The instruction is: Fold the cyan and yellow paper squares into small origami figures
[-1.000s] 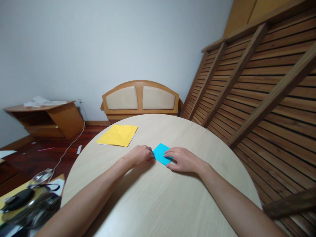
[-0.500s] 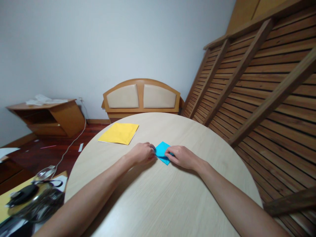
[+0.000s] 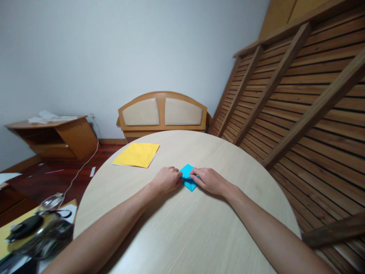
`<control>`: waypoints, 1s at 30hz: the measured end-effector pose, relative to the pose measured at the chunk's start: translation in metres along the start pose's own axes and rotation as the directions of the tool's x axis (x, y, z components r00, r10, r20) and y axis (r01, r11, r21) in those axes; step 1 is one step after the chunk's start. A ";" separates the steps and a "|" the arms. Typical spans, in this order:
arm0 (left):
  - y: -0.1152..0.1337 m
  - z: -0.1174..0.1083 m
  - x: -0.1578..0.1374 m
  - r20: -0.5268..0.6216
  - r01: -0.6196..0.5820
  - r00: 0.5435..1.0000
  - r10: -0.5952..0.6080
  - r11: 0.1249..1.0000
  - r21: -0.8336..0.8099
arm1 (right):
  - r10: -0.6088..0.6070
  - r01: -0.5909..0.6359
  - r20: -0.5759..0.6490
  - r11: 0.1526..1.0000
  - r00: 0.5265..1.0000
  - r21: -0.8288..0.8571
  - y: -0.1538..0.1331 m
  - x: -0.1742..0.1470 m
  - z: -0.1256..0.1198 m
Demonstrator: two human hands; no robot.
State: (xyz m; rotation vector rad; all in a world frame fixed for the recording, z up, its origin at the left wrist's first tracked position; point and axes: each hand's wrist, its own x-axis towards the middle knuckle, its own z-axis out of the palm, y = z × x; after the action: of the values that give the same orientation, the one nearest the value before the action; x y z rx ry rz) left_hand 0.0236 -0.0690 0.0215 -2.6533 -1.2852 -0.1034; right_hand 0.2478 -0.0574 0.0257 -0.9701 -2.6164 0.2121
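A small piece of folded blue paper (image 3: 187, 170) lies on the round wooden table (image 3: 182, 228), one corner pointing away from me and one toward me. My left hand (image 3: 169, 179) has its fingers curled on the paper's left corner. On the right side, my right hand (image 3: 209, 180) pinches the upper layer between thumb and fingers. That layer is lifted a little, with a dark gap above the lower flap. The fingertips hide both side corners. Farther back on the left rests a stack of yellow paper (image 3: 137, 154), apart from both hands.
A headboard (image 3: 162, 111) stands behind the table. Wooden slats (image 3: 285, 114) lean along the right. At the left are a low cabinet (image 3: 68, 137) with white sheets on top, a cable (image 3: 82, 167) on the floor, and a cluttered surface with a black item (image 3: 28, 226).
My left hand has shifted slightly right and its fingers have curled tighter at the paper's left corner. The gap between the paper's layers shows more widely. My right hand keeps its pinch.
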 end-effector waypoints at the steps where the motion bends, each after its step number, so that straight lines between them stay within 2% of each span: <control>1: 0.000 0.001 0.000 -0.002 0.000 1.000 0.000 1.000 0.000 | -0.002 0.002 0.003 1.000 1.000 0.007 0.000 0.000 0.000; 13: -0.001 -0.001 0.001 0.033 -0.018 0.999 0.018 1.000 -0.018 | -0.014 0.013 0.042 1.000 0.999 0.026 0.005 -0.002 0.005; 22: 0.000 -0.008 -0.001 0.050 -0.040 0.998 0.042 0.998 -0.046 | -0.070 0.068 0.057 0.997 0.996 0.032 0.010 0.001 0.007; 26: -0.005 -0.009 -0.001 0.049 -0.042 0.998 0.047 0.995 -0.088 | -0.025 0.026 0.058 1.000 0.998 -0.011 0.011 0.001 0.007; 30: -0.013 -0.008 -0.002 0.055 -0.044 0.997 0.054 0.985 -0.164 | 0.014 -0.015 0.051 1.000 0.999 0.015 0.011 0.001 0.007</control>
State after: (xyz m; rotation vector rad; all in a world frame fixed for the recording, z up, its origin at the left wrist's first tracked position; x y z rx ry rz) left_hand 0.0128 -0.0643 0.0310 -2.8445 -1.2795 -0.1285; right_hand 0.2514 -0.0486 0.0167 -0.9906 -2.6499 0.2636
